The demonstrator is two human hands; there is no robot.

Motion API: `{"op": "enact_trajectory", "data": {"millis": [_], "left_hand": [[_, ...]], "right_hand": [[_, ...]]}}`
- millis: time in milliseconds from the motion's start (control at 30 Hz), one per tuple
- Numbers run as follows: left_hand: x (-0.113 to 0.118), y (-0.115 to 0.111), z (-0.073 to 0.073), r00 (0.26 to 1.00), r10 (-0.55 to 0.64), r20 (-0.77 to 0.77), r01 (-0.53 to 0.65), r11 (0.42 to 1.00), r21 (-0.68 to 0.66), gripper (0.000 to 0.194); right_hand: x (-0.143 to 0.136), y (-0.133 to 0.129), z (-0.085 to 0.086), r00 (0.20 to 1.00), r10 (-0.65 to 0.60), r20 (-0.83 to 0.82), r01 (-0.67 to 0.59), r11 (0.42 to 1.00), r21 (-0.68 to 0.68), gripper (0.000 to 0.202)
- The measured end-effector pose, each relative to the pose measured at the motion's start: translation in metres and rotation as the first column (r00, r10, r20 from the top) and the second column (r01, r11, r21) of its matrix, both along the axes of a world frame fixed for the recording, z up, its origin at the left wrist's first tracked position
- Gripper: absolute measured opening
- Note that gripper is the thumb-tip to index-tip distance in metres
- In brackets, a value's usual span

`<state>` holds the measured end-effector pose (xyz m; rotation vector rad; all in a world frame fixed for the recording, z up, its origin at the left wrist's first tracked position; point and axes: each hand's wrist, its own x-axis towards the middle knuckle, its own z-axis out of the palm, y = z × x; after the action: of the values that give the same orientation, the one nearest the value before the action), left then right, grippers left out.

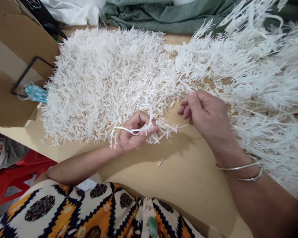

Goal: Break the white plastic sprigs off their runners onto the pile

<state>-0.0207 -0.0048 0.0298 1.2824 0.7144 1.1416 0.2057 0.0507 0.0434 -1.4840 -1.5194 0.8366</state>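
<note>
My left hand [136,134] is closed around a white branching plastic sprig [132,131], its curled strands sticking out over the wrist side and its small tufts hanging past the fingertips. To the right, my right hand [208,110] hovers over the table with thumb and forefinger pressed together. Whatever lies in that pinch, if anything, is hidden. A thin stem end from the left hand's sprig points toward it without touching. Behind both hands spreads a thick heap of small white sprigs [101,76]. One loose sprig piece [160,162] lies on the tabletop [188,181] in front.
Longer white feathery branches [268,96] are piled at the right, beside my right forearm. A cardboard box [20,76] stands at the left, with a blue-and-white item [36,93] at its side. Green cloth [164,18] lies along the back. A red stool [20,172] is below the left edge.
</note>
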Motion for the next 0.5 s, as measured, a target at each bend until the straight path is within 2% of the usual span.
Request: {"op": "enact_trajectory", "data": {"millis": [100, 167, 267, 367, 500], "left_hand": [[-0.003, 0.007, 0.004, 0.993, 0.115, -0.025, -0.116, 0.990, -0.081, 0.027], [-0.004, 0.010, 0.005, 0.992, 0.122, -0.036, -0.125, 0.987, -0.105, 0.028], [-0.004, 0.010, 0.004, 0.992, 0.127, -0.024, -0.129, 0.985, -0.116, 0.026], [-0.005, 0.008, 0.003, 0.991, 0.130, 0.005, -0.128, 0.983, -0.131, 0.024], [-0.005, 0.008, 0.004, 0.993, 0.121, -0.001, -0.120, 0.986, -0.115, 0.022]], "right_hand": [[-0.009, -0.009, 0.008, 0.996, 0.072, 0.061, -0.072, 0.997, 0.004, 0.039], [-0.012, -0.015, 0.016, 0.985, 0.147, 0.088, -0.152, 0.987, 0.056, 0.035], [-0.013, -0.019, 0.024, 0.938, 0.322, 0.126, -0.333, 0.939, 0.084, 0.029], [-0.011, -0.020, 0.023, 0.875, 0.447, 0.185, -0.463, 0.885, 0.050, 0.021], [-0.016, -0.023, 0.015, 0.837, 0.483, 0.257, -0.495, 0.868, -0.018, 0.025]]}}
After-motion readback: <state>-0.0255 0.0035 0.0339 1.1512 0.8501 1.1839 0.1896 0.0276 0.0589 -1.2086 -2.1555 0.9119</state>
